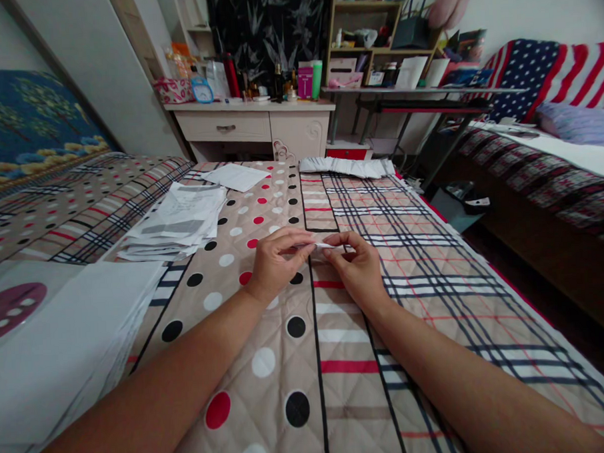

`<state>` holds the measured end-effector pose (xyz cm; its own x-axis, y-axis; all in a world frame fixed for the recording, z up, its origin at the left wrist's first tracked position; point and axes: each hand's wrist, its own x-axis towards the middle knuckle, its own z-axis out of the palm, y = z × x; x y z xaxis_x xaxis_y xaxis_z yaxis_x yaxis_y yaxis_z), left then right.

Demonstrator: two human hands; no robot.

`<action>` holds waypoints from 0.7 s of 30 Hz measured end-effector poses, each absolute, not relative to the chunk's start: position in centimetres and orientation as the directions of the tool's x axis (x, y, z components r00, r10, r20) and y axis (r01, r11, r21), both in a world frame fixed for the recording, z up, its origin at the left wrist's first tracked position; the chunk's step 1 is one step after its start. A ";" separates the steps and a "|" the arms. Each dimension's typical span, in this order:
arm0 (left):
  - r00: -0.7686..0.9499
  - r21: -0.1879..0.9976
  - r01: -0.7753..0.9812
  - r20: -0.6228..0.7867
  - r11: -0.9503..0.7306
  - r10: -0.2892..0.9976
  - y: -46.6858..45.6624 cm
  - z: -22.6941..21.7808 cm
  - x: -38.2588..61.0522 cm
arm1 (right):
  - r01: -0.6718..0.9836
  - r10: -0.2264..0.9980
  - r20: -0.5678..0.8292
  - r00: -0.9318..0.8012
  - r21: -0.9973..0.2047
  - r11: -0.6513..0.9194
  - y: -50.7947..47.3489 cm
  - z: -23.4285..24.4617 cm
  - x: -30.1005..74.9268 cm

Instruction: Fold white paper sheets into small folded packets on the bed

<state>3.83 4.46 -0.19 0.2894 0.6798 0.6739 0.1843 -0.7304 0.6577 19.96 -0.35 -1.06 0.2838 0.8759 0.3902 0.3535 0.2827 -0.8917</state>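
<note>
Over the middle of the patterned bedspread [282,361], both hands pinch a small, thin white piece, which looks like folded paper [324,245]. My left hand [283,257] has thumb and forefinger closed on its left end. On the right end, the fingertips of my right hand [358,264] are closed too. Fingers cover most of the piece, so its full shape is hidden. To the left of my hands lies a stack of printed sheets [174,219]. Beyond them, a row of folded white paper strips [347,166] rests near the bed's far edge.
A big pile of white paper [81,329] sits at the near left. One white sheet [237,176] lies behind the printed stack. Past the bed stand a dresser [227,125] with bottles and boxes, a desk with shelves, and a grey bin [454,206]. Another bed [544,169] is at right.
</note>
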 end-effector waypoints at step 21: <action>0.366 0.551 0.264 0.703 -0.792 0.610 3.8 -0.2 4.6 | 0.758 0.680 0.733 0.010 -0.450 0.473 -0.9 -0.3 19.8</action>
<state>4.57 3.81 -0.19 0.3660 0.6104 0.7025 0.2641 -0.7920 0.5505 19.79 -0.91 -0.27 0.0099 0.6802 0.7330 0.7575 0.4734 -0.4495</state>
